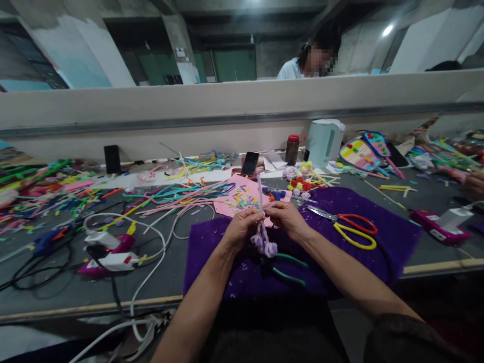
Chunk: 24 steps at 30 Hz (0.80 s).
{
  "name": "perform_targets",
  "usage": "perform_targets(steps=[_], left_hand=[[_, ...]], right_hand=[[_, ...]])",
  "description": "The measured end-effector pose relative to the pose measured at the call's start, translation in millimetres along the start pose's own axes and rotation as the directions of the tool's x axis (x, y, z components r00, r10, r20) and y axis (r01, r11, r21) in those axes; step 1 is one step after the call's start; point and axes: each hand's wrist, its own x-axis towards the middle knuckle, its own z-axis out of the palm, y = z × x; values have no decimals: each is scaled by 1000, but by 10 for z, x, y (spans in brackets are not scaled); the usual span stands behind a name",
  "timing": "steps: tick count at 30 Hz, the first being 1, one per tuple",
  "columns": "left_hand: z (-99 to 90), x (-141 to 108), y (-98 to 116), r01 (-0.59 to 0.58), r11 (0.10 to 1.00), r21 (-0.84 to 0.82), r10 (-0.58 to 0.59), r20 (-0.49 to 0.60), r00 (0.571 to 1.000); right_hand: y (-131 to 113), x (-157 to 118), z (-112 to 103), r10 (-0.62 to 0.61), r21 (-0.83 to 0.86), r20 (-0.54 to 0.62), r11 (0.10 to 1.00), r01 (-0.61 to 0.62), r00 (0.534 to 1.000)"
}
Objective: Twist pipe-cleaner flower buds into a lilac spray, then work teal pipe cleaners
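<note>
My left hand [242,228] pinches a lilac fuzzy pipe-cleaner piece [260,237], whose curled ends hang below the fingers while one straight stem rises above them. Close beside it, my right hand [290,218] has thumb and forefinger pressed together on the same piece, near its top. Under both hands spreads a purple cloth [212,252]. Pliers with green handles [289,259] lie on it just beneath the curls. To the right rest scissors with red and yellow handles [355,229]. Past my fingers, a pink sheet [227,205] carries short cut pipe-cleaner bits.
A blue glue gun [275,194] lies behind my right hand. Farther back stand a phone [250,164], a brown bottle [292,149] and a pale green kettle [324,142]. Power strips [109,264] and cables crowd the left. A person [313,58] sits beyond the partition.
</note>
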Motion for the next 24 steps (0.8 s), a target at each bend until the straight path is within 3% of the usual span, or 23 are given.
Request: perform_targets(steps=[5, 12, 21, 24], left_hand=[[-1, -5, -6, -40, 995, 88, 41, -10, 999], [11, -25, 27, -26, 997, 74, 25, 14, 1000], [-9, 51, -91, 156, 964, -214, -106, 228, 968], [1, 56, -69, 213, 954, -211, -176, 184, 967]], right_hand=[[-7, -10, -17, 59, 17, 99, 998, -60, 993], [17, -4, -15, 29, 28, 58, 999, -31, 998], [19, -21, -29, 22, 40, 166, 999, -29, 986], [-9, 1, -53, 38, 11, 130, 999, -39, 991]])
